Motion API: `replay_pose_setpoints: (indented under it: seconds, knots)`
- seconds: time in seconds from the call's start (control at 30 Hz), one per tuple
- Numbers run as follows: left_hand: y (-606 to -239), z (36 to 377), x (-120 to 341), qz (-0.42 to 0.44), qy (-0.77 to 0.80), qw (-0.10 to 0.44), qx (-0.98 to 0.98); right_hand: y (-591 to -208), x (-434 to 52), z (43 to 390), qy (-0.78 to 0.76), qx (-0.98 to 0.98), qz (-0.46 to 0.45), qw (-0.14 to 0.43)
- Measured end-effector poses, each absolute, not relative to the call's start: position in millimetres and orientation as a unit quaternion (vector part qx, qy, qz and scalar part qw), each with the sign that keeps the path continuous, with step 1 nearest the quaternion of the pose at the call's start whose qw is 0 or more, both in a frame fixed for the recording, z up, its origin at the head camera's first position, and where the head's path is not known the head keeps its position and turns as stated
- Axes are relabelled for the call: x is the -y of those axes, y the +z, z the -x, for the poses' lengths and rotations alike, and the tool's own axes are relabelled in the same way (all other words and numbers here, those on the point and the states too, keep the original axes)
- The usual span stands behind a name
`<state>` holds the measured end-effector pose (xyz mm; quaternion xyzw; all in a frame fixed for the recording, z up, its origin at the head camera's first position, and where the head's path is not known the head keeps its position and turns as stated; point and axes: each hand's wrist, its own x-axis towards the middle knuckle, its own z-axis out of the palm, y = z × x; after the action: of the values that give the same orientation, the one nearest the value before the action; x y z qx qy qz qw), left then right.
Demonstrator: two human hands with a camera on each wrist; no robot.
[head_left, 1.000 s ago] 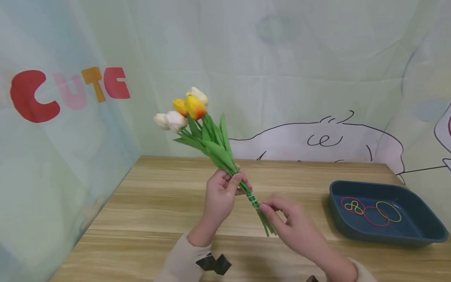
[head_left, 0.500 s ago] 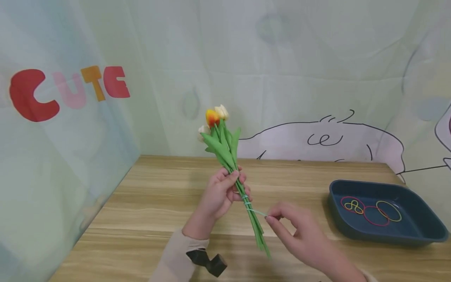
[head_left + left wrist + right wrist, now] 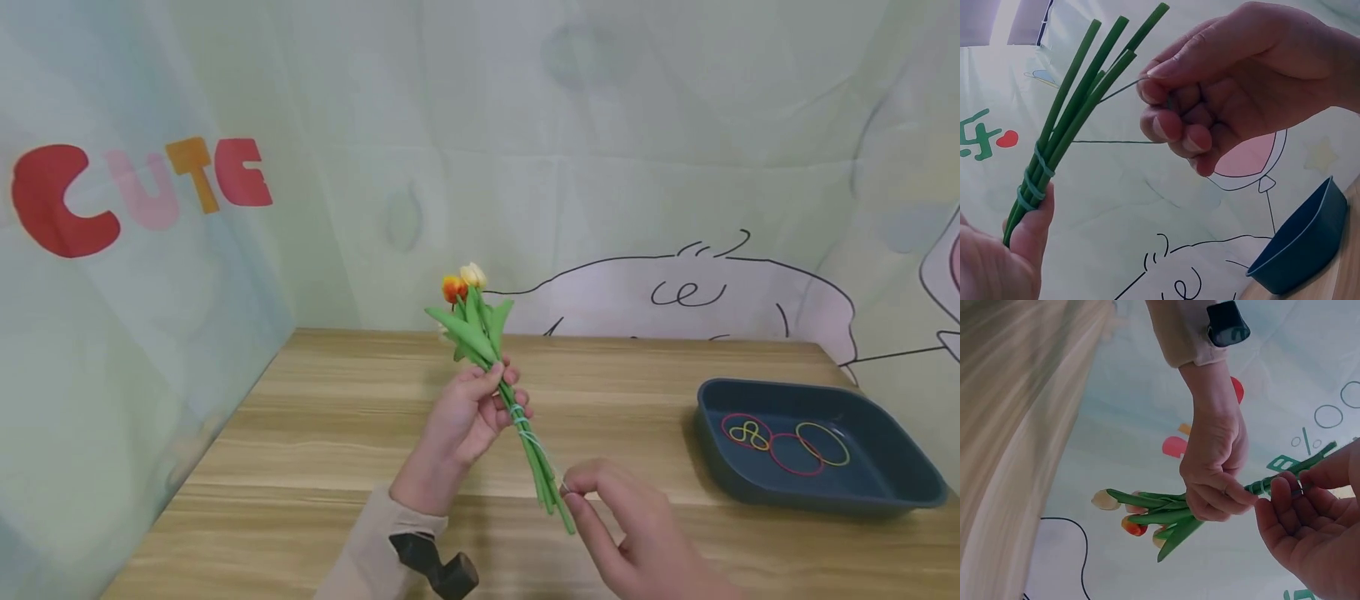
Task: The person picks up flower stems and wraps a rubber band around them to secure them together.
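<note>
My left hand (image 3: 468,412) grips a bunch of artificial tulips (image 3: 480,329) by the stems, blossoms pointing away from me. White and orange-yellow heads show, with long green leaves. A pale teal rubber band (image 3: 1032,184) winds several times round the stems just below that hand. From the wraps a stretched strand of it runs to my right hand (image 3: 637,525), whose thumb and index finger pinch it near the cut stem ends. In the left wrist view the right hand's other fingers are curled and hold nothing.
On the right of the wooden table (image 3: 322,417) stands a dark blue tray (image 3: 817,492) with several red and yellow rubber bands (image 3: 798,454) inside. A printed cloth (image 3: 570,167) hangs behind and at the left of the table.
The bouquet has swung more upright and its blossoms have dipped. My right hand has drawn down toward me, pulling a strand of the rubber band out from the stems.
</note>
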<state>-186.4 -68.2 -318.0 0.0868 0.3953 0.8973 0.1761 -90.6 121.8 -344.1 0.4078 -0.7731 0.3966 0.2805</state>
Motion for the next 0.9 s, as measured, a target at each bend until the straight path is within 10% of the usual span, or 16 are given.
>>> replay_pose_setpoints:
  seconds: [0.9]
  knots:
    - [-329.6,200.7,67.0,-0.016,0.899,0.143,-0.413,-350.1,-115.9,83.2,0.460,0.786,-0.336,0.237]
